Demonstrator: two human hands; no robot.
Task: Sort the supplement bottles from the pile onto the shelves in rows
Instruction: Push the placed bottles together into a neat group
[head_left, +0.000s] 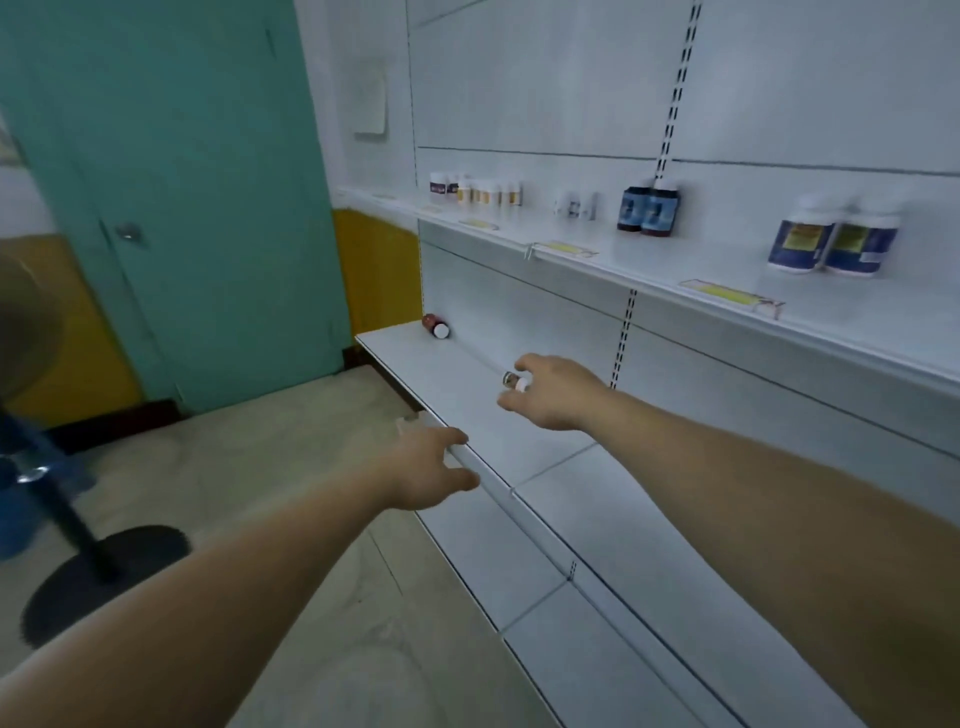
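1. White shelving is taking up the whole right side. Off to the left we're seeing a teal door and a black fan stand sitting on the floor.
2. Our right hand is reaching out over the lower shelf. Its fingertips are pinching a small bottle with a white cap. The bottle is lying sideways in the grip, cap end toward the palm. It's too blurry for us to tell if it's touching the shelf board or hanging just above it.
3. Our left hand is resting on the front edge of that same shelf, fingers loose and holding nothing.
4. At the far left end of the lower shelf, a brown bottle with a white cap is lying on its side near the back panel, well apart from the right hand.
5. Up on the upper shelf, everything is standing upright. There's a bunch of small white bottles at the left, then a pair of dark bottles, then two big blue-label bottles side by side.
6. Yellow label strips are sitting along the front edge of the upper shelf.
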